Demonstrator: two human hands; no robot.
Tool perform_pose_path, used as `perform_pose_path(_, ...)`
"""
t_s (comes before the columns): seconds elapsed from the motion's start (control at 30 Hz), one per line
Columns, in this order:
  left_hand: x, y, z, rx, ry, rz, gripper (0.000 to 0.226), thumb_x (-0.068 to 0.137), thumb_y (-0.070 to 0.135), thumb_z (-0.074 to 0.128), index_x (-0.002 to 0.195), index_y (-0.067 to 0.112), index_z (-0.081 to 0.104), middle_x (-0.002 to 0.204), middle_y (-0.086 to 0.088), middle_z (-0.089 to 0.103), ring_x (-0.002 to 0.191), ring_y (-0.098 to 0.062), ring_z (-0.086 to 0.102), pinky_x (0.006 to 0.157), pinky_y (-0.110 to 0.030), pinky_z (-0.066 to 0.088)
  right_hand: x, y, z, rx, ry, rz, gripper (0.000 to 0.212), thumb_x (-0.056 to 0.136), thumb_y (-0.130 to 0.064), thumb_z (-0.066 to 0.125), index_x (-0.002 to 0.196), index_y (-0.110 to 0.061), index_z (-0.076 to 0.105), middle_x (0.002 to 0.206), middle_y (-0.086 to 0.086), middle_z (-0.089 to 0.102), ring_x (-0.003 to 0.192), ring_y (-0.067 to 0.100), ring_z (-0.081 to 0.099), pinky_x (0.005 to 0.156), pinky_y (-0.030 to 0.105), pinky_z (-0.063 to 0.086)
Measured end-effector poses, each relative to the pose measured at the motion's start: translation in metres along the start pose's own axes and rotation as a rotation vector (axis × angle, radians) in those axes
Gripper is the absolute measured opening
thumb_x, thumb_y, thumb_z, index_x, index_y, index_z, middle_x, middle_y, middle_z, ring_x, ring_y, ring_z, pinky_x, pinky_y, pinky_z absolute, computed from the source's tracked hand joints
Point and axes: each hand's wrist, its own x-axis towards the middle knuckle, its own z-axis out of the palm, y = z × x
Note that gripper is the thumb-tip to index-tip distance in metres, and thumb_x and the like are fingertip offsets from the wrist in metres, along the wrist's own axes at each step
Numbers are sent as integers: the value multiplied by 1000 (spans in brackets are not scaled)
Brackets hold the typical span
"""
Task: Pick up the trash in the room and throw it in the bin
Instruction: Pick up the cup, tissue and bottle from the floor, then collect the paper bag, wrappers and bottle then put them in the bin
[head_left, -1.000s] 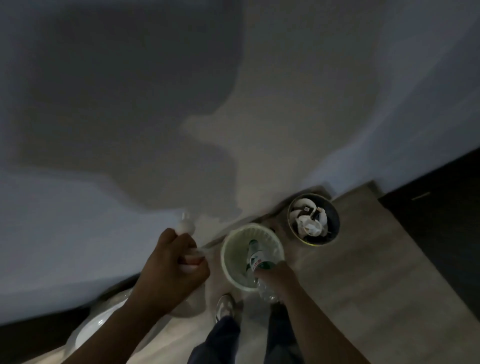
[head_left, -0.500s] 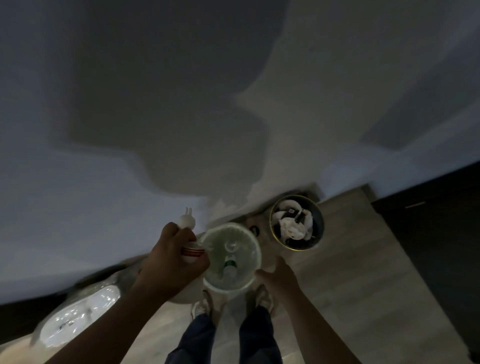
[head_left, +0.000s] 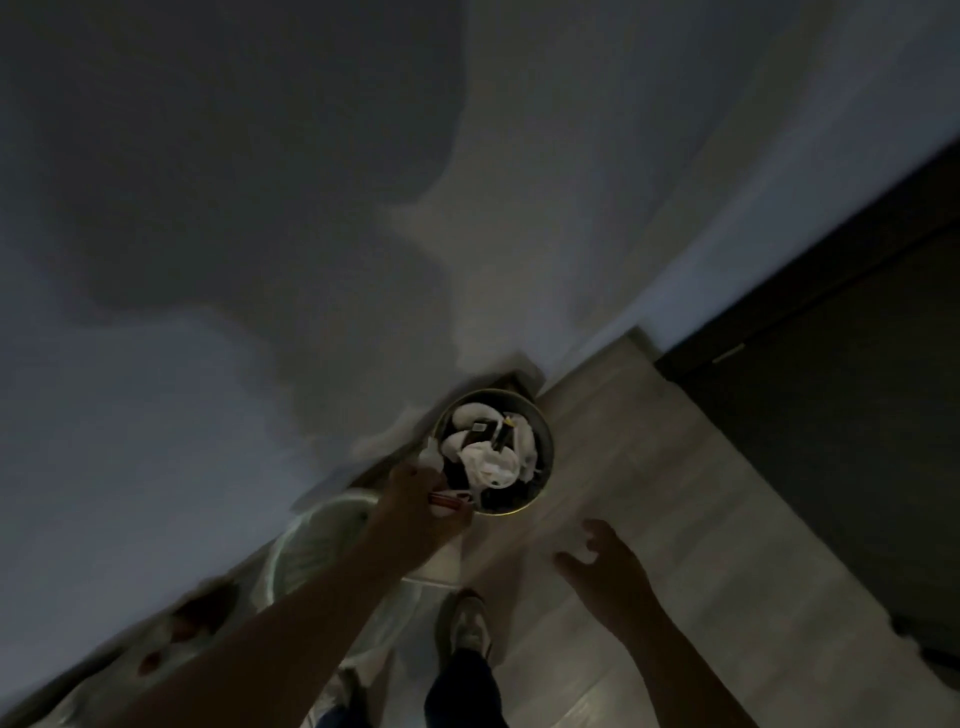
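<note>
The left hand (head_left: 415, 499) and right hand (head_left: 608, 566) are bare, and so are both forearms up to the near edge. Dark blue trousers (head_left: 462, 691) cover the legs. The right foot wears a pale trainer (head_left: 467, 626), blurred in the dim light.

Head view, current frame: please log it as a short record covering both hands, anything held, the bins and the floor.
left hand: grips a white and red-striped item at the near-left rim of the dark round bin
right hand: fingers spread, holds nothing, above the wooden floor
dark round bin: by the wall, holds crumpled white trash
pale basket: left of that bin, partly behind the left arm, blurred
</note>
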Motion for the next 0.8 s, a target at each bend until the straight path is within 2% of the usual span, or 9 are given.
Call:
perform_pose_path(0.1, 54, -2, 46, 65, -59, 54, 48, 63, 49, 72, 80, 5, 67, 92, -15, 60, 81, -29, 61, 71, -19, 39, 35, 27, -5, 36, 15, 28, 65, 87, -29, 67, 143, -17, 37, 139, 12, 48, 120, 23, 52, 95, 31, 44)
perform_pose_path(0.17, 88, -6, 74, 107, -59, 64, 51, 67, 45, 78, 96, 5, 66, 106, -15, 55, 91, -29, 58, 81, -24, 44, 59, 43, -3, 82, 12, 32, 65, 87, -29, 67, 144, -19, 35, 140, 11, 47, 109, 18, 55, 89, 30, 47)
perform_pose_path(0.27, 133, -15, 115, 169, -47, 75, 66, 72, 50, 74, 120, 8, 57, 123, -12, 45, 106, -26, 52, 81, -23, 35, 93, 63, 7, 137, 23, 21, 64, 89, -27, 65, 144, -21, 34, 141, 8, 46, 110, 17, 56, 80, 25, 43)
perform_pose_path(0.4, 180, -41, 158, 204, -63, 142, 60, 74, 40, 78, 121, 8, 59, 127, -10, 45, 118, -25, 47, 96, -26, 35, 129, 88, 25, 166, 31, 24, 66, 88, -29, 65, 145, -25, 31, 142, 4, 44, 106, 11, 52, 66, 16, 42)
perform_pose_path(0.47, 193, -54, 168, 159, -73, 122, 73, 71, 43, 79, 133, 14, 53, 139, -8, 40, 130, -23, 41, 107, -31, 34, 137, 94, 34, 171, 38, 16, 67, 88, -29, 65, 145, -23, 31, 142, 4, 45, 103, 9, 50, 74, 19, 43)
perform_pose_path(0.53, 194, -58, 166, 152, -122, 90, 83, 71, 50, 76, 140, 17, 45, 145, -5, 37, 135, -23, 36, 109, -36, 35, 138, 96, 40, 171, 31, 19, 66, 88, -27, 65, 145, -22, 32, 141, 5, 45, 101, 10, 50, 77, 22, 42)
perform_pose_path(0.67, 175, -63, 143, 254, -192, 171, 101, 59, 85, 39, 130, 17, 56, 137, -4, 50, 132, -21, 43, 104, -28, 35, 123, 83, 38, 181, -2, 25, 64, 86, -26, 67, 143, -23, 35, 138, 4, 48, 102, 11, 51, 82, 25, 45)
perform_pose_path(0.73, 149, -47, 124, 334, -286, 224, 99, 59, 81, 33, 127, 13, 57, 137, -5, 51, 130, -18, 44, 101, -24, 34, 111, 72, 30, 154, -22, 13, 61, 85, -26, 68, 139, -23, 40, 133, 4, 52, 102, 11, 53, 86, 26, 47)
perform_pose_path(0.8, 124, -28, 105, 378, -317, 283, 77, 68, 59, 40, 125, 11, 56, 134, -7, 53, 126, -18, 48, 97, -22, 36, 96, 58, 17, 110, -11, -14, 57, 84, -26, 70, 135, -23, 44, 128, 3, 55, 102, 12, 54, 87, 26, 48)
